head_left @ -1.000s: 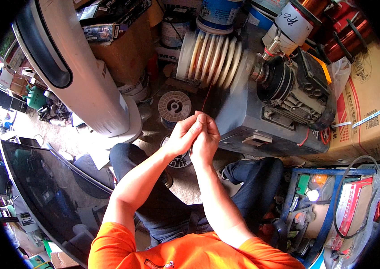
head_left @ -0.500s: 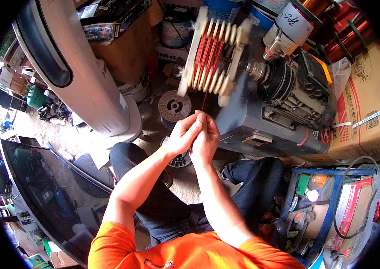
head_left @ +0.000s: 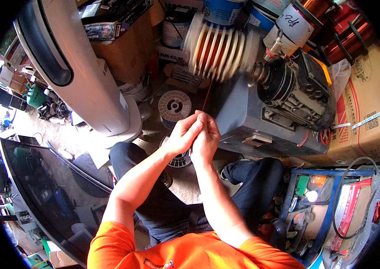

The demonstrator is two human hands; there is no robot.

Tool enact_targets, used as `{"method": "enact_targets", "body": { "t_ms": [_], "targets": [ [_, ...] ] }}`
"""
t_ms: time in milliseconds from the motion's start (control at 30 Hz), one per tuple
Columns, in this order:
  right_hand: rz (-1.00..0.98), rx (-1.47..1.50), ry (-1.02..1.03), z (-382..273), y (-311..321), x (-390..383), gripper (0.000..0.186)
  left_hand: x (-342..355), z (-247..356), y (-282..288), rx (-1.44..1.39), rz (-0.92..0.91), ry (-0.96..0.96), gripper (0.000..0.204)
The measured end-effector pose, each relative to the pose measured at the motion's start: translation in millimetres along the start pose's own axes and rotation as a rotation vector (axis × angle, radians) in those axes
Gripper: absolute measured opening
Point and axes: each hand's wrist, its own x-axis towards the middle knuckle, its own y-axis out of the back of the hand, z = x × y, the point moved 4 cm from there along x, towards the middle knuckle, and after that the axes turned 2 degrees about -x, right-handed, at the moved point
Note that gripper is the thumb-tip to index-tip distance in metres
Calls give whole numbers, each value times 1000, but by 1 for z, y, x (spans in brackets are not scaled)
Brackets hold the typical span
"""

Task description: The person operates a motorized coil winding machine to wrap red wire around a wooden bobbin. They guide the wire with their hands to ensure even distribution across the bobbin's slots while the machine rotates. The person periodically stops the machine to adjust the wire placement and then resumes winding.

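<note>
Left hand [head_left: 185, 134] and right hand [head_left: 208, 140] pressed together, fingers closed, pinching a thin copper wire [head_left: 206, 95]. The wire runs up from the fingertips to a blurred multi-groove winding former [head_left: 219, 49] on a grey motor unit [head_left: 261, 107]. A wire spool [head_left: 174, 106] lies on the floor just beyond the hands.

Left hand [head_left: 184, 134] and right hand [head_left: 207, 136] pressed together, pinching a thin copper wire [head_left: 207, 93] running up to a blurred winding former [head_left: 219, 48] on a grey motor unit [head_left: 261, 103]; wire spool [head_left: 174, 106] just beside.
</note>
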Motion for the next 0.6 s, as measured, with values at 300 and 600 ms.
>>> {"method": "enact_targets", "body": {
  "t_ms": [300, 600],
  "targets": [
    [-3, -3, 17, 4, 1, 1, 21, 2, 7, -2, 5, -7, -29, 37],
    [7, 24, -6, 4, 1, 1, 21, 1, 5, -1, 22, 2, -2, 39]
  ]
}}
